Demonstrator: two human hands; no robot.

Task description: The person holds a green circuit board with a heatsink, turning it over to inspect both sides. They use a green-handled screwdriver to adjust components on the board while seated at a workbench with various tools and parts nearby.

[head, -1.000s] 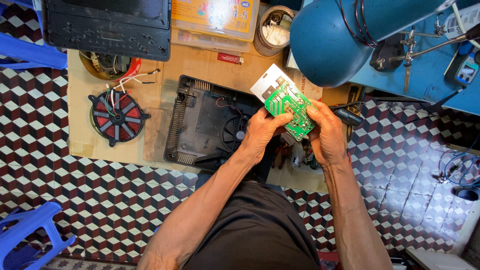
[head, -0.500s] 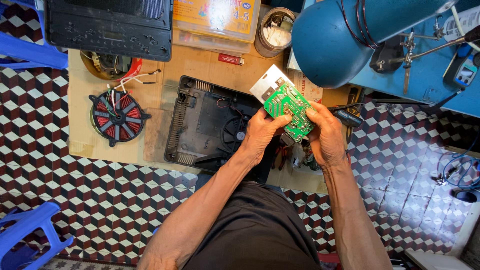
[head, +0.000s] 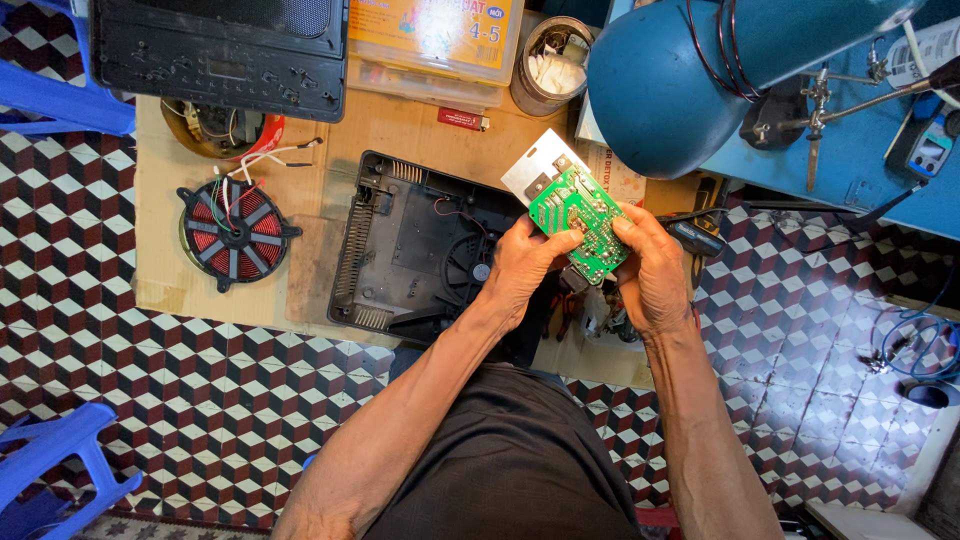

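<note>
Green rectangular circuit board (head: pixel 578 222) with a silver metal plate on its upper-left end is up in both hands, held tilted above the cardboard sheet (head: pixel 410 125) that serves as the work surface on the tiled floor. Left hand (head: pixel 525 262) has its grip closed on the board's lower-left edge, thumb on top, and the right hand (head: pixel 652 268) is closed on the lower-right edge, fingers curled around the side. So the board sits pinched between the two, solder side facing up, not touching anything else.

Right under and just left of it is an open black plastic appliance housing (head: pixel 415 250) with a small round fan inside and vent slots on its left side. Further left lies a round red-and-black copper coil (head: pixel 235 228) with white wires coming off it. At the top edge there's a black panel with a row of buttons (head: pixel 220 50), a yellow-orange flat plastic box (head: pixel 435 35) next to that, and a round tin can (head: pixel 550 60) with white bits in it. Big blue rounded tank (head: pixel 680 80) sits upper right, well apart from the hands. Blue plastic stools (head: pixel 50 470) show at the left corners on the checkered red, black and white floor (head: pixel 150 380).
</note>
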